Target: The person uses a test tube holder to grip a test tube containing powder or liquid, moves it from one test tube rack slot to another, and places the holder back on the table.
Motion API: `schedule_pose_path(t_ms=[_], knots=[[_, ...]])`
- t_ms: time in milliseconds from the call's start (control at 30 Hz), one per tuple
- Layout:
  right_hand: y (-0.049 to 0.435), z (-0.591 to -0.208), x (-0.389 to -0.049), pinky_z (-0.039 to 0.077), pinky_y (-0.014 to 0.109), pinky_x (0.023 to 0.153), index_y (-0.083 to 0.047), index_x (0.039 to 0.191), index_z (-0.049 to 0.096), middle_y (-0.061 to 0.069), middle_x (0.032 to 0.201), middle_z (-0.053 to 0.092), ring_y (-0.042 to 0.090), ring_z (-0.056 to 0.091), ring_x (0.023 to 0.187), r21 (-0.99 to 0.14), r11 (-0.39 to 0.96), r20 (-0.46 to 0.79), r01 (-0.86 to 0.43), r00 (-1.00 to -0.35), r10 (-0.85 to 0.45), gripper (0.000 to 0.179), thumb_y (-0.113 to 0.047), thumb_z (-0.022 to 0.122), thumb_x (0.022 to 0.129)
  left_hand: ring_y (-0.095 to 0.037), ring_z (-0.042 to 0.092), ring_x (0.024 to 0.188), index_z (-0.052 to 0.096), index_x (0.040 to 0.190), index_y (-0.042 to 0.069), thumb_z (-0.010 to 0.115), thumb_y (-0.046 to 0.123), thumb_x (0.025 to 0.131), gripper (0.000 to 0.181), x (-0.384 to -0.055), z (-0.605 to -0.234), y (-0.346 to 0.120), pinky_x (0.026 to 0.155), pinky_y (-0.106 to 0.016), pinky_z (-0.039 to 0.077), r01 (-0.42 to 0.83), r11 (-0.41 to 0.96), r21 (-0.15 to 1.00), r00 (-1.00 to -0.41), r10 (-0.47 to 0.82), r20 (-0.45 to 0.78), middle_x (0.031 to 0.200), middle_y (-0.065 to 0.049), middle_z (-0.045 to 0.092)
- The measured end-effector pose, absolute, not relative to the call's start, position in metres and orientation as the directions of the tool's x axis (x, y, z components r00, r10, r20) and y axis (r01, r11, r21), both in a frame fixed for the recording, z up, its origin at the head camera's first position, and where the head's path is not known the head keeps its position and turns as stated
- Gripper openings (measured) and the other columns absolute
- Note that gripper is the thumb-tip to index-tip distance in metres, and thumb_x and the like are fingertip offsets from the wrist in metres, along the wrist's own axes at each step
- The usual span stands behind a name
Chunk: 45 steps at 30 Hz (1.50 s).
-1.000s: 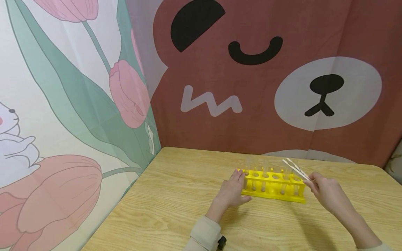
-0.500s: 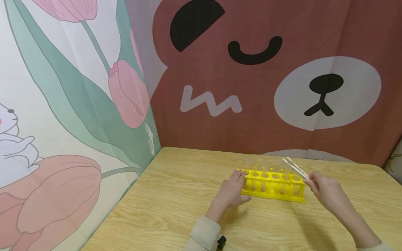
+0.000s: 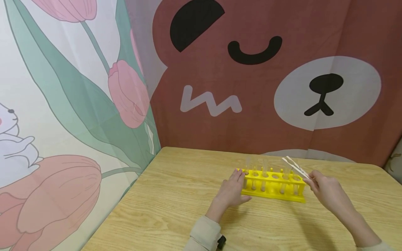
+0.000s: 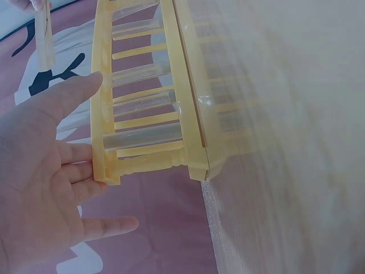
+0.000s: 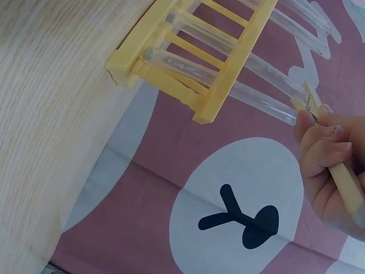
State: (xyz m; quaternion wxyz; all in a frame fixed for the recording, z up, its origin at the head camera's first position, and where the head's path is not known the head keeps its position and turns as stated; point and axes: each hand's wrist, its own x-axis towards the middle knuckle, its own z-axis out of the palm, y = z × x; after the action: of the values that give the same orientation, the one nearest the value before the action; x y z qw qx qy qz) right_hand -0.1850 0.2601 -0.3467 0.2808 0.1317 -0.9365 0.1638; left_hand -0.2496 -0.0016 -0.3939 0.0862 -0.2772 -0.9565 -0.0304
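Observation:
In the head view a yellow test tube rack stands on the wooden table, with several clear test tubes upright in its holes. My left hand touches the rack's left end with extended fingers. The left wrist view shows its thumb at the top rail, and some fingertips are hidden behind the corner. With curled fingers my right hand grips a wooden test tube clamp by its handles, above the rack's right end. In the right wrist view, the clamp's tips are close to the tops of the tubes.
The pale wood table extends around the rack on all sides. Behind it hangs a curtain with a bear face, and at the left one with tulips.
The clamp's tips have risen very slightly with the right hand. The left hand and the rack look nearly the same.

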Motion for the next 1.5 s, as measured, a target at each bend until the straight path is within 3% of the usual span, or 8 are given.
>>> schedule_pose_path(t_ms=[1500], knots=[[0.2583, -0.3458, -0.1825, 0.025, 0.021, 0.035, 0.005, 0.081, 0.053, -0.004, 0.052, 0.036, 0.005, 0.026, 0.040, -0.228, 0.901, 0.633, -0.369, -0.759, -0.151, 0.011, -0.003, 0.060, 0.083, -0.016, 0.019, 0.132, 0.031, 0.139, 0.009, 0.057, 0.054, 0.079, 0.078, -0.2483, -0.3936, -0.0019, 0.090, -0.040, 0.040, 0.532, 0.847, 0.022, -0.834, 0.519, 0.187, 0.143, -0.003, 0.027]])
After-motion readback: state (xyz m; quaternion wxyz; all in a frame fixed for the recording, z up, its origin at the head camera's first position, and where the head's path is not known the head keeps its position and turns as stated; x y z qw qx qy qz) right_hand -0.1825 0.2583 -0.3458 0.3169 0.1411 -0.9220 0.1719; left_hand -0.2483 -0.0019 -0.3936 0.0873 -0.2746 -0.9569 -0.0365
